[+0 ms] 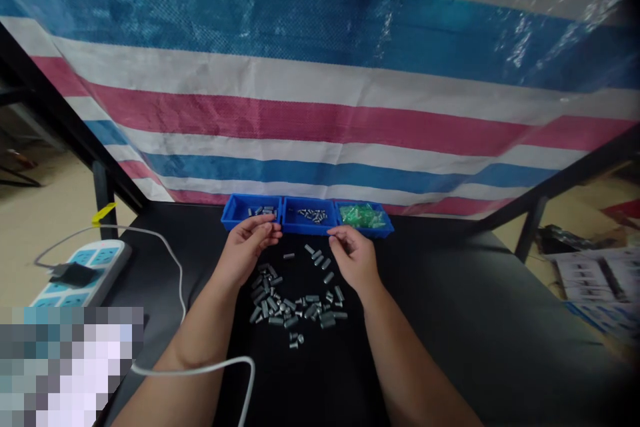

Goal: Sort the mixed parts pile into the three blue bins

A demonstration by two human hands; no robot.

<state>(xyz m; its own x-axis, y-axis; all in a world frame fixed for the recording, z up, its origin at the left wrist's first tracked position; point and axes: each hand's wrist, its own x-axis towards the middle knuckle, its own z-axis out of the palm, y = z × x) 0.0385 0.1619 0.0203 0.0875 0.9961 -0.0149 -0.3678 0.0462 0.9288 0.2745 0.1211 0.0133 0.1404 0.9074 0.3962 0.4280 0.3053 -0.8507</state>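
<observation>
My left hand (250, 245) is at the front edge of the left blue bin (236, 207), its thumb pressed against curled fingers. Anything in that pinch is too small to make out. In front of the middle blue bin (307, 229), near its right end, my right hand (354, 257) has thumb and forefinger closed together. What they hold, if anything, is hidden. Metal cylindrical pieces (268, 211) lie in the left bin, and small screw-like metal parts (314, 215) in the middle one. Between my forearms, many loose metal pieces (327, 320) are scattered on the black tabletop (310, 387).
Green and clear plastic pieces (364, 215) fill the right blue bin (389, 231). A white power strip (114, 255) with a black plug (75, 273) is at left. A white cable (200, 368) crosses my left forearm. A striped tarp (320, 120) hangs behind the bins.
</observation>
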